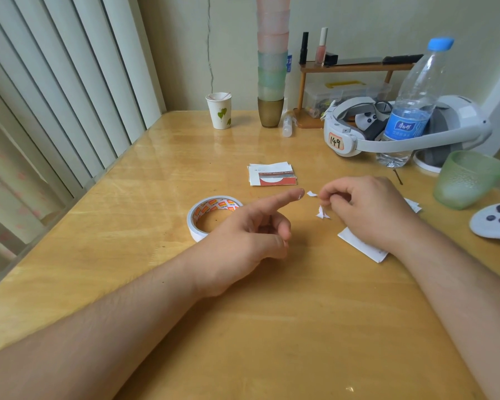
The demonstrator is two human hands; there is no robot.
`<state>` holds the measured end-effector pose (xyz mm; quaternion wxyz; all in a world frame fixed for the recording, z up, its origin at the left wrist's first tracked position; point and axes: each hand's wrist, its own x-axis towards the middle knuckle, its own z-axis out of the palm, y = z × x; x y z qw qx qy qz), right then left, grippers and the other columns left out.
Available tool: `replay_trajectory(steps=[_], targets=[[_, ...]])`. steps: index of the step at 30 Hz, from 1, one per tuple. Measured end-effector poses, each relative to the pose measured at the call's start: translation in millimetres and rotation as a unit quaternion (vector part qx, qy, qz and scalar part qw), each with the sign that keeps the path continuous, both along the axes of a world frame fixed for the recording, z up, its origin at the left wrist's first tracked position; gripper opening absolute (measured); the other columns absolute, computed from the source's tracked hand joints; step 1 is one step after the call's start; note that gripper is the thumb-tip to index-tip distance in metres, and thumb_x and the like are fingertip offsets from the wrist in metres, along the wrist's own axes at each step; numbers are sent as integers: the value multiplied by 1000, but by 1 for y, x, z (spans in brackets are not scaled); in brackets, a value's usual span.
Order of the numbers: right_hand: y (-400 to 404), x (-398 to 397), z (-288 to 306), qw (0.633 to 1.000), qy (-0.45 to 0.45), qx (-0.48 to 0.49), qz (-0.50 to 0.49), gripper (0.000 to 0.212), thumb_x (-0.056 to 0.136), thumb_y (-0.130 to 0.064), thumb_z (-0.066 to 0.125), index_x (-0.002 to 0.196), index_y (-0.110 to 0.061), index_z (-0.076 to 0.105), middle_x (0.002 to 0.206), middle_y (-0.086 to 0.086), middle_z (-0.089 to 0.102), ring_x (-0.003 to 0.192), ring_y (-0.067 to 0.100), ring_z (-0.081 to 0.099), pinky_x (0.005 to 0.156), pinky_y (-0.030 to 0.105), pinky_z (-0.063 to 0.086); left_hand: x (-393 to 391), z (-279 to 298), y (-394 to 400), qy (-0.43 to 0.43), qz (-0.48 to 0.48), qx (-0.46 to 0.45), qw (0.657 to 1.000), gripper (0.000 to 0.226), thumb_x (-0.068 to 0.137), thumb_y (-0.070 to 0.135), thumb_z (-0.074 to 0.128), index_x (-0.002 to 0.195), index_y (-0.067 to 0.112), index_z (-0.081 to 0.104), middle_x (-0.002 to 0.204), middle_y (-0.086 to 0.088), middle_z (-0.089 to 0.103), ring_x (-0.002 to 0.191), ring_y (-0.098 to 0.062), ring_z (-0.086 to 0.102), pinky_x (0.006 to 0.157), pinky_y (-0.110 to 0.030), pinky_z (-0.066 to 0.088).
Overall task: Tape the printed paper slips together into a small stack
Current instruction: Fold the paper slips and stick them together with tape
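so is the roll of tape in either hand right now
No, the roll of tape lies flat on the table, partly behind the left hand, while the right hand pinches a small white scrap.

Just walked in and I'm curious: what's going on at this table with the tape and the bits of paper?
A person is partway through taping printed slips together. The right hand pinches small white scraps, apparently tape or its backing. The left hand points its index finger, a white bit on the tip, toward them. The tape roll lies flat beside the left hand. A small stack of printed slips sits further back, untouched, and another white slip lies under the right wrist.
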<state>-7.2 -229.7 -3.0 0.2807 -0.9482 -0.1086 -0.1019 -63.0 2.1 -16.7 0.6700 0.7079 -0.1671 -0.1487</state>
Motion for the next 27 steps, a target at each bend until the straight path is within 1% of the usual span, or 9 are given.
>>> replay_trajectory(steps=[3,5,9,12,14,17,21,24,27], targets=[[-1,-1,1,1000,1,8,0,29,98,-10,60,94,-31,78,68,-21,62,67,-13,57,56,5,38,0,-1,1,1,0,-5,1000,78,75,-2,61,141,38,62,89,1,57,84,-19,52,91,-44,44],[-1,0,0,1000,-2,5,-8,23,95,-17,69,91,-39,75,71,-15,63,70,-1,59,58,8,37,0,-1,1,2,0,-5,1000,78,75,-2,61,141,37,62,89,1,57,84,-19,52,91,-44,44],[-7,1,8,1000,-23,2,-22,20,93,-21,74,85,-39,72,75,-15,63,73,3,57,62,16,37,0,-1,0,0,1,-1,1000,78,74,-2,61,142,37,61,89,1,57,83,-18,52,91,-44,45],[-29,1,23,998,46,-43,-10,26,98,-22,68,86,-44,74,81,-16,63,73,5,57,61,25,41,0,-1,1,-1,1,1,1000,79,75,-1,61,143,37,61,89,1,57,84,-20,51,92,-44,44],[-46,1,29,988,113,-100,19,33,99,-24,68,85,-53,74,100,-17,64,87,7,60,78,32,50,0,-1,2,0,0,5,1000,78,75,-1,62,143,38,61,90,1,57,84,-20,51,93,-43,44],[-55,-7,32,967,200,-140,75,39,94,-29,75,95,-68,68,120,-26,51,105,0,53,101,34,44,-1,-1,1,1,-1,6,1000,78,75,-1,62,142,37,61,90,1,57,84,-20,51,92,-43,43],[-53,-7,29,954,210,-189,97,43,89,-34,79,108,-68,62,131,-25,41,123,7,39,107,27,30,0,-2,0,2,0,8,1000,78,74,-1,62,142,37,61,90,1,57,84,-20,51,92,-44,43],[-53,-5,26,960,188,-189,85,39,84,-36,82,104,-64,65,134,-24,41,128,12,37,114,33,29,0,-2,1,1,0,8,1000,78,74,-1,62,142,37,61,90,1,57,84,-20,51,93,-44,44],[-53,-4,23,963,176,-185,82,35,79,-36,86,96,-59,66,130,-25,46,126,13,42,113,36,34,1,-3,1,2,-3,5,1000,78,74,-1,62,143,37,61,91,0,57,85,-20,52,94,-43,44]])
